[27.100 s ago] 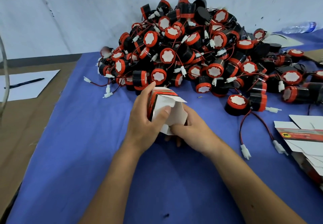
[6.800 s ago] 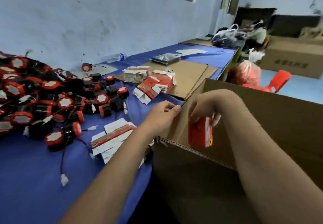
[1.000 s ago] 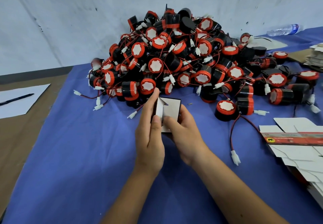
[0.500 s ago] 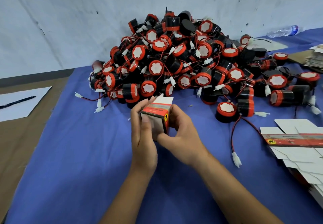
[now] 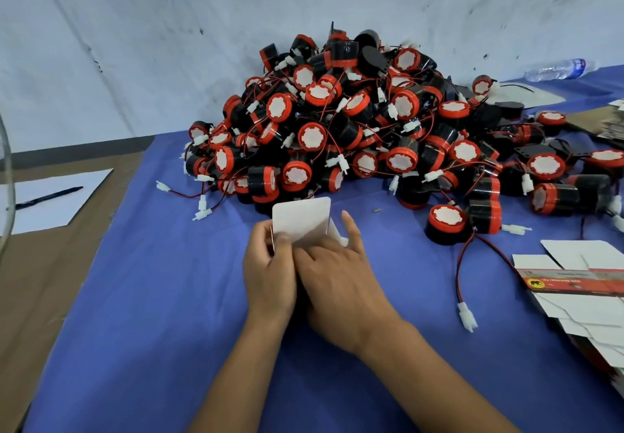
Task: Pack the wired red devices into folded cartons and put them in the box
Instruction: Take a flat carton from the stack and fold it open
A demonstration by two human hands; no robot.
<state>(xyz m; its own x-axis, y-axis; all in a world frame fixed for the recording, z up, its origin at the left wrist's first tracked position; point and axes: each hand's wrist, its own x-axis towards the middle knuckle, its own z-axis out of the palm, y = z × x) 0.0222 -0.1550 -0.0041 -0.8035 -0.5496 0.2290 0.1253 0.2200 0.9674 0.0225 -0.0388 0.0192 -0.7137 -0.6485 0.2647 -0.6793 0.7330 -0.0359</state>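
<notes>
Just in front of the pile of wired red devices (image 5: 371, 129), both hands gripped a white carton (image 5: 300, 220) — left hand (image 5: 268, 280) pinching its edge, right hand (image 5: 337, 284) pressing, index finger extended.

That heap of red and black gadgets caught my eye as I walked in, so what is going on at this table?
A person is folding a small white carton over the blue cloth. The left hand pinches its edge and the right hand works its flaps. No device is in it yet. The pile of wired red devices lies just behind, and flat cartons wait at the right.
</notes>
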